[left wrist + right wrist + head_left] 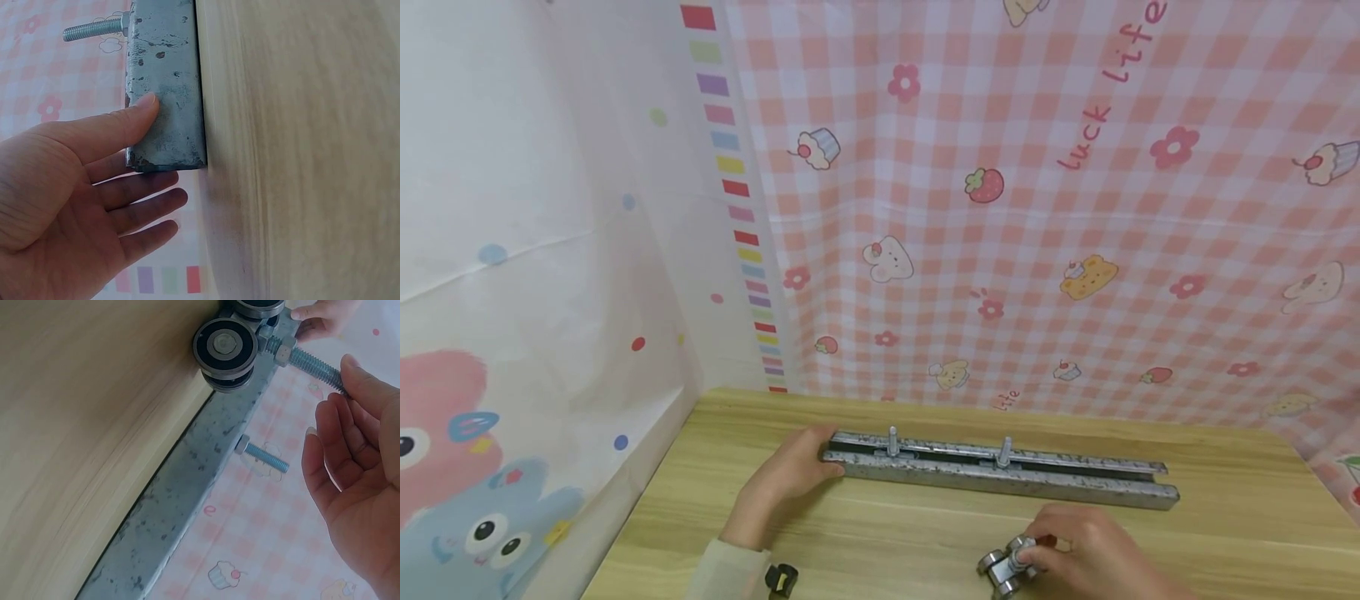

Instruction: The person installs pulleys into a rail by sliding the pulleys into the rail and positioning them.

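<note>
A long grey metal channel rail (940,477) lies on the table, its slot facing up, its surface speckled with dark marks. Two threaded bolts stick up from the slot, a left bolt (892,442) and a right bolt (1004,452). My left hand (793,465) grips the rail's left end, thumb on the near face, with the other fingers partly behind and past the end. In front of the rail, my right hand (1086,542) pinches the threaded stem of a wheeled roller trolley (225,347). Its wheels and a nut (284,351) show in the right wrist view.
The wooden table (880,533) backs onto a pink checked cloth (925,250) with cartoon prints. A white printed cloth (587,250) hangs at the left. A black buckled strap piece (781,579) shows beside the left sleeve.
</note>
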{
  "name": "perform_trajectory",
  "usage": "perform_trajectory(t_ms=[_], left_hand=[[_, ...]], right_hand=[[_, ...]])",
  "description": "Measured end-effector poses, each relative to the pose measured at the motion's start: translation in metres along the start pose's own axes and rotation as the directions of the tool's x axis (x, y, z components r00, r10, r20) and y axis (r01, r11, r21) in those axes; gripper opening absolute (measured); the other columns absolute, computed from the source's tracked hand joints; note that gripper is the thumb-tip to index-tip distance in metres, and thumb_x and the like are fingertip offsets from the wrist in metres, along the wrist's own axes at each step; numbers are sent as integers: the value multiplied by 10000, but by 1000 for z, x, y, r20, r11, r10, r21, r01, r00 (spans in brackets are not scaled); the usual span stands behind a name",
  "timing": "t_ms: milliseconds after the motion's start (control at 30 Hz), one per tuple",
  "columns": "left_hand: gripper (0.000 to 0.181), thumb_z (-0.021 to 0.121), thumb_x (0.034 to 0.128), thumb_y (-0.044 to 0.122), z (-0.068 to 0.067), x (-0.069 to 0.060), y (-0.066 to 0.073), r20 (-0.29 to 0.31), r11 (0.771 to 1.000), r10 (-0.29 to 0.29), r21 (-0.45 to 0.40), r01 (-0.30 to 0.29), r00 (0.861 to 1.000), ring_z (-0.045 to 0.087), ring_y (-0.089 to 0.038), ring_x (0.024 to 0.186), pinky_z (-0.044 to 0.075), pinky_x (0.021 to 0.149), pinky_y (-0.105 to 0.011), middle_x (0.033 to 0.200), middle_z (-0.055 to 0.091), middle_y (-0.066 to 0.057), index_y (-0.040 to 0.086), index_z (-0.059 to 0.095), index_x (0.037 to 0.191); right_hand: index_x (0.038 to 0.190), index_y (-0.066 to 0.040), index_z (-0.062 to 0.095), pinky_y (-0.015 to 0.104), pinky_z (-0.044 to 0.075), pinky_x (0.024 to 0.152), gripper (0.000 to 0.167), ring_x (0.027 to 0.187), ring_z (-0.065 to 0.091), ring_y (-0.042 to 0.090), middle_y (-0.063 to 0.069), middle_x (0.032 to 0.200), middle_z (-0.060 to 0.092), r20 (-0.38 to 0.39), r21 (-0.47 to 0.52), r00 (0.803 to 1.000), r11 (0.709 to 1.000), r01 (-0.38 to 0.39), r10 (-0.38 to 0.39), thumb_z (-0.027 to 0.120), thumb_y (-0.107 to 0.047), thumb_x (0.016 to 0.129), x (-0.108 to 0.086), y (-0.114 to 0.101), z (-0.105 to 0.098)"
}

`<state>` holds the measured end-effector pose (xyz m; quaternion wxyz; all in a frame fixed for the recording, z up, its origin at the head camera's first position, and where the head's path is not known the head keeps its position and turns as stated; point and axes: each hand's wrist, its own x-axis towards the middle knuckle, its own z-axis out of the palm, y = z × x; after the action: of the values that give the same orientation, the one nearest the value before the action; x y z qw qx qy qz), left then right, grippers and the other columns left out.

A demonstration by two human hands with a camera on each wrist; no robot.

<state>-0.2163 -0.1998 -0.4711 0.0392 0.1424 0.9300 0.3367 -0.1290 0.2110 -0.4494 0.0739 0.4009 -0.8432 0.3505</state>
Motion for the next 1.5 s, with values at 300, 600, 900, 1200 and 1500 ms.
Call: perform_trajectory(t_ms=[300,600,900,1200,1500], left_hand=[[590,838,879,77,1,0,-1,-1,1000,-9,0,9,1000,598,-399,1292,480,1114,-550,1373,648,-227,-65,604,1402],[581,832,886,77,0,0,-1,2,1000,-12,-14,12,1000,608,-386,1275,487,1106,-548,1356,656,-222,-65,603,1400],[592,829,895,88,-1,0,-2,3,1000,-16,-9,16,1000,581,-403,1313,466,1127,-554,1388,635,-237,-75,591,1411],[551,832,884,79,0,1,-1,-3,1000,-2,-5,2,1000,628,-371,1241,495,1096,-549,1319,679,-202,-47,626,1379],[523,830,882,75,1,1,-1,0,1000,4,-12,-4,1000,644,-347,1203,507,1081,-543,1282,695,-179,-34,640,1358]], right_hand=[[913,-255,755,180,515,551,168,759,604,-53,-188,888,679,-16,-33,997,997,-72,71,857,-133,861,-10,8,-8],[893,-250,747,153,489,556,147,752,586,-57,-200,879,667,-62,-107,994,990,-94,87,876,-197,848,-18,13,-17],[908,-265,736,180,496,540,262,746,586,-49,-205,870,663,-88,-131,989,983,-132,121,893,-82,805,-28,20,-24],[925,-254,744,177,504,544,292,742,602,-37,-203,872,668,-127,-130,983,980,-152,136,882,-30,798,-40,29,-34],[860,-262,742,109,428,540,377,691,569,-41,-237,824,643,-250,-187,961,968,-169,119,921,23,690,-51,36,-36]])
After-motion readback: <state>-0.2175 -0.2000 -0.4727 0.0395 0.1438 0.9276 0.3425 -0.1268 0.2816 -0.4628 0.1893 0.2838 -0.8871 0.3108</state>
